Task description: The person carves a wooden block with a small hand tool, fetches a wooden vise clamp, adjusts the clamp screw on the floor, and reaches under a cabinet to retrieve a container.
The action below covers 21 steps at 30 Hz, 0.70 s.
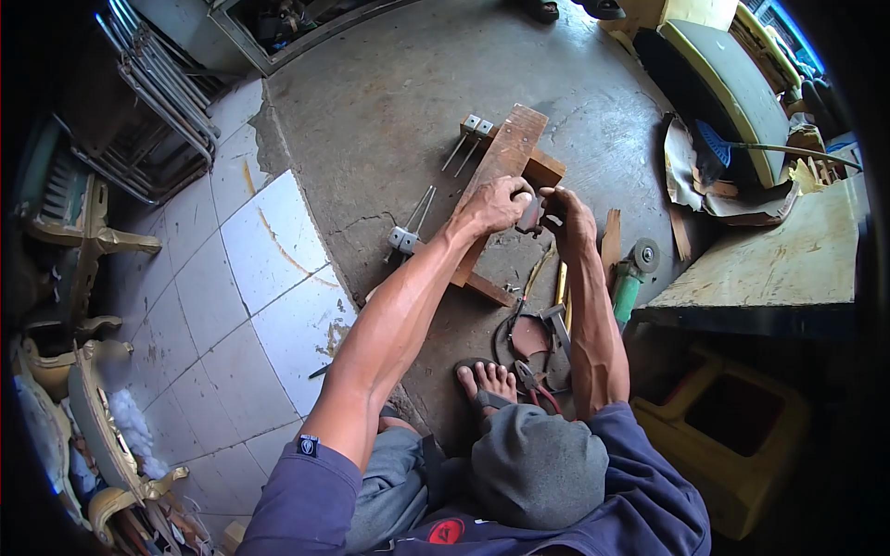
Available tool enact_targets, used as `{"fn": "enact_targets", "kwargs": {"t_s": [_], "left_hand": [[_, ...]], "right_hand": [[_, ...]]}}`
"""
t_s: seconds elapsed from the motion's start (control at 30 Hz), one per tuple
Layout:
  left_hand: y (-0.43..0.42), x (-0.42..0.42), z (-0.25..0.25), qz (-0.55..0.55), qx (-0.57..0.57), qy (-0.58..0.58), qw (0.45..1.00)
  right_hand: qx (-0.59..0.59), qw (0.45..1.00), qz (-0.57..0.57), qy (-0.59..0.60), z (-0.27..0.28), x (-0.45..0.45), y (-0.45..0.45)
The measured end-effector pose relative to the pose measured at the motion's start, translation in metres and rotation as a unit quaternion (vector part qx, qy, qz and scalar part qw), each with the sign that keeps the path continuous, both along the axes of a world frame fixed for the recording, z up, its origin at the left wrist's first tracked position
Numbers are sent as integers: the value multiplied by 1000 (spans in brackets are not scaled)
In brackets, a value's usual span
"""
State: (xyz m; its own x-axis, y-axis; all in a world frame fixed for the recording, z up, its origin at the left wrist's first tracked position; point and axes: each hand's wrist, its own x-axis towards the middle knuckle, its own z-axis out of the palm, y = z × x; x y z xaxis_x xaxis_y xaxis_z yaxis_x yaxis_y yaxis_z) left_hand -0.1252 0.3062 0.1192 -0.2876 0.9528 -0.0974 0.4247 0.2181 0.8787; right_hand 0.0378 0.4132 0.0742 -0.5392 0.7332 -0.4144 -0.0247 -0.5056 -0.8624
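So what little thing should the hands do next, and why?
Probably bring the right hand a bit closer to the left hand to steady the small dark piece. It sits between them, by the wooden board, and I can't tell how firmly either hand has it.

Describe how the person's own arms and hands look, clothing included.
The left hand and right hand wear no gloves, and no watch shows at either wrist. Both arms emerge from short, dark purple-blue sleeves. The left sleeve carries a small dark tag with a pale emblem near its hem; no such tag shows on the right sleeve.
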Motion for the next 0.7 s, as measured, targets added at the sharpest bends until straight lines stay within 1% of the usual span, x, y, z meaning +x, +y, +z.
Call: {"fn": "enact_targets", "kwargs": {"t_s": [0.03, 0.1, 0.13, 0.17, 0.23, 0.3, 0.37, 0.4, 0.43, 0.47, 0.5, 0.53, 0.6, 0.63, 0.67, 0.7], "left_hand": [[0, 1, -3, 1, -4, -14, 1000], [7, -3, -5, 1, 8, -17, 1000], [8, -4, -5, -2, 4, -17, 1000], [4, -2, -7, -9, -7, -21, 1000], [7, -5, -6, -12, -6, -33, 999], [4, -4, -7, -22, -29, -33, 999], [9, -5, -22, -14, 7, 2, 1000], [7, -4, -19, -15, 27, 32, 999], [11, -6, -31, -18, 33, 28, 999], [9, -7, -22, -31, -8, -7, 999], [2, -8, -2, -42, -59, -38, 997], [3, -10, -1, -45, -48, -33, 997], [0, -8, -3, -48, -41, -30, 998], [2, -8, -5, -46, -29, -11, 998], [4, -9, -8, -47, -17, 7, 999], [4, -9, -7, -50, -20, -10, 999]], "right_hand": [[-1, 1000, 0, -5, 15, 7, -11], [129, 991, -20, -27, 41, 21, -40], [254, 964, 2, -77, 30, 30, -55], [268, 961, -5, -63, 19, 36, -72], [225, 973, 1, -43, 7, 40, -91], [210, 976, 14, -51, 3, 44, -96], [217, 970, 29, -105, 3, 42, -95], [182, 983, -15, -27, 13, 37, -100], [84, 993, -83, -22, 31, 31, -109], [6, 998, -50, -33, 38, 34, -111], [-62, 997, -20, -30, 37, 32, -106], [-64, 997, -20, -27, 29, 31, -100], [-60, 985, 126, -100, 4, 37, -97], [20, 979, 157, -132, -13, 38, -94], [119, 960, 172, -188, -41, 40, -88], [222, 926, 185, -241, -44, 30, -79]]}}
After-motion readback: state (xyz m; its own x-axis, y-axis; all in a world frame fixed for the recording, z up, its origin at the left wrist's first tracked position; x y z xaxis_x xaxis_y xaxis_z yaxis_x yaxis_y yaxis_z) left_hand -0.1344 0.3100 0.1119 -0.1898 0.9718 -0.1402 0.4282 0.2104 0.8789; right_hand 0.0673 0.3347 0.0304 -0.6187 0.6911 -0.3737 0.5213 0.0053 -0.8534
